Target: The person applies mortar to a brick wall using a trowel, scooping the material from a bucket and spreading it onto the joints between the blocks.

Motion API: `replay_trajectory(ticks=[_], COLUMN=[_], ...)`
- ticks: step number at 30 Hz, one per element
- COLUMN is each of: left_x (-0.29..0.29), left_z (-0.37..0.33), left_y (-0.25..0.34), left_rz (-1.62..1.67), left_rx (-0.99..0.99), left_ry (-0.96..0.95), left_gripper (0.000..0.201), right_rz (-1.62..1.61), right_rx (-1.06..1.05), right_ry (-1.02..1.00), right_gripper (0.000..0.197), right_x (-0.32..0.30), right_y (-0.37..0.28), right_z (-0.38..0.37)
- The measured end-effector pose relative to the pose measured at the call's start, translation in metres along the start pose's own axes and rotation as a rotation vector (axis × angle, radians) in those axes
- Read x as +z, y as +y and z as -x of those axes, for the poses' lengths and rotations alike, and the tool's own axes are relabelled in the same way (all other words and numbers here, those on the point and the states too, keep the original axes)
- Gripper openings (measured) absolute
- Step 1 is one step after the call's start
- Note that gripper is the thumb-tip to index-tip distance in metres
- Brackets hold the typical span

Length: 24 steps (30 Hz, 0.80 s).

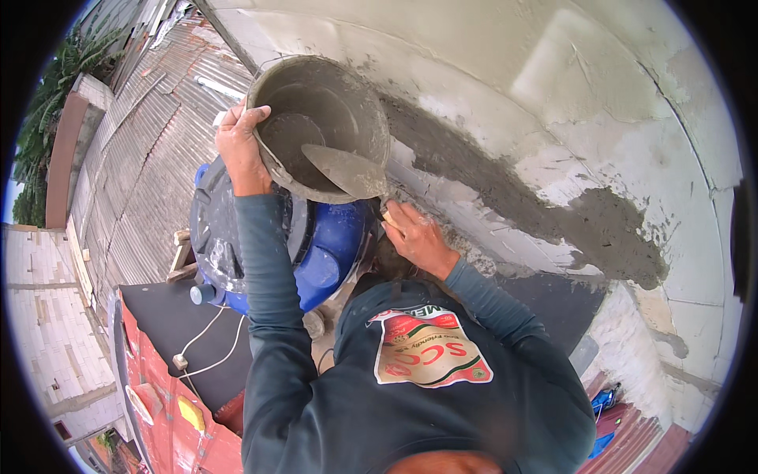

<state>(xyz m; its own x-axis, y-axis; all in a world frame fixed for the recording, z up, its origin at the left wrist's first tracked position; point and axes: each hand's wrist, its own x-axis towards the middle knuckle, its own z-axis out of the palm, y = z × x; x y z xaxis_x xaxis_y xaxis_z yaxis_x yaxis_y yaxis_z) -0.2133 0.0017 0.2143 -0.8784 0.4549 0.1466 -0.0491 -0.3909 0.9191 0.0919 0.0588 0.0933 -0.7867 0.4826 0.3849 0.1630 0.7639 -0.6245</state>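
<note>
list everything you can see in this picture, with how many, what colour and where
bucket: one, grey, mortar inside, tilted at top centre
trowel: one, grey blade, over bucket rim
wall: one, pale, with a dark wet mortar band, right
barrel: one, blue, dark lid, below bucket
roofing sheets: several, grey, corrugated, left
cable: one, white, lower left
left hand: grips bucket rim
right hand: holds trowel handle
</note>
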Motion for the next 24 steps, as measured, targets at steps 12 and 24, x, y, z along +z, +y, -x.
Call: replay_trajectory(ticks=[12, 24], left_x=[-0.032, -0.038], left_z=[-0.005, 0.009], left_y=[0.054, 0.042], left_rz=[-0.052, -0.235], left_rx=[-0.013, 0.311], left_ry=[-0.043, 0.07], left_gripper=[0.01, 0.009], right_rz=[0.39, -0.265], right_rx=[-0.251, -0.138], right_ry=[0.0, -0.377], right_gripper=[0.036, 0.04], right_x=[-0.109, -0.03], right_y=[0.044, 0.024], right_z=[-0.023, -0.027])
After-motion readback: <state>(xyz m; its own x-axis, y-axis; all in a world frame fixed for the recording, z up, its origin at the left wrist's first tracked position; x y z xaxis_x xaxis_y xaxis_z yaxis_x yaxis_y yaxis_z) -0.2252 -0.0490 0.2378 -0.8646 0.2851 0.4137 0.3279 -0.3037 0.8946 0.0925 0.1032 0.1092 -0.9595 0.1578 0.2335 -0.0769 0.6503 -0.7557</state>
